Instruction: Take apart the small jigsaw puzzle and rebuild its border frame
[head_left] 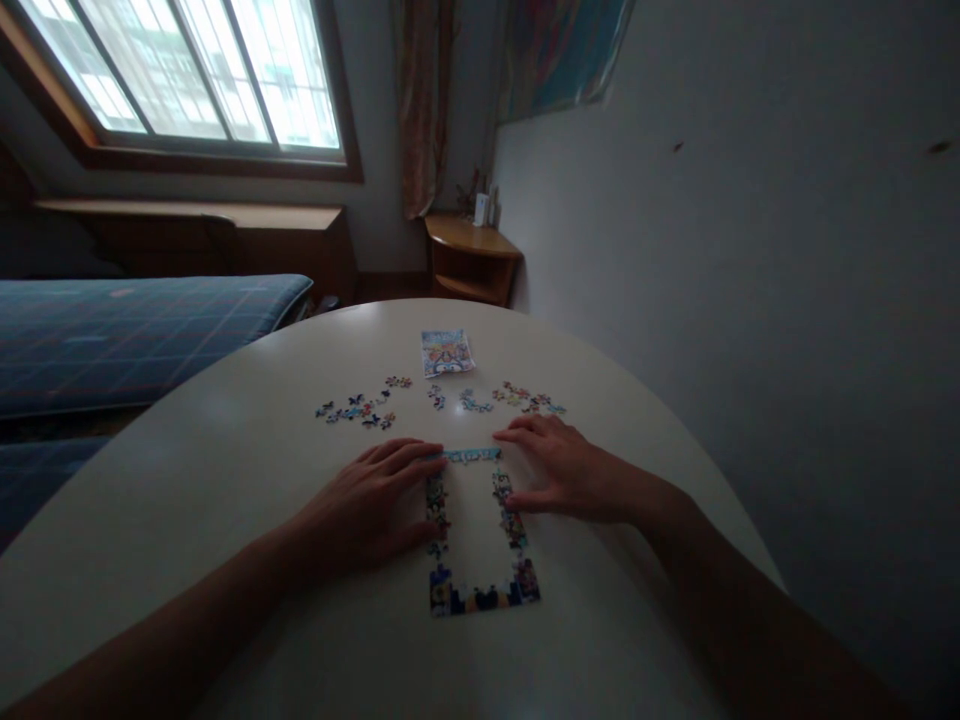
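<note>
A jigsaw puzzle border (487, 598) lies on the table as a tall frame with a bare middle. Its light-blue top strip (472, 455) runs between my hands. My left hand (382, 495) rests at the upper left corner, fingers stretched out over the edge pieces and thumb lower on the left side. On the other side, my right hand (559, 465) has its fingers extended near the upper right corner, with the thumb touching the right strip (514, 527). Small gaps show between some side pieces. Both hands look flat, with nothing gripped.
Loose puzzle pieces (352, 410) lie beyond the left hand, and more pieces (521, 396) are scattered beyond the right. A printed picture sheet (446, 353) lies farther back on the round white table (300, 620). A plaid mattress (150, 335) is at the left, a wall (750, 250) at the right.
</note>
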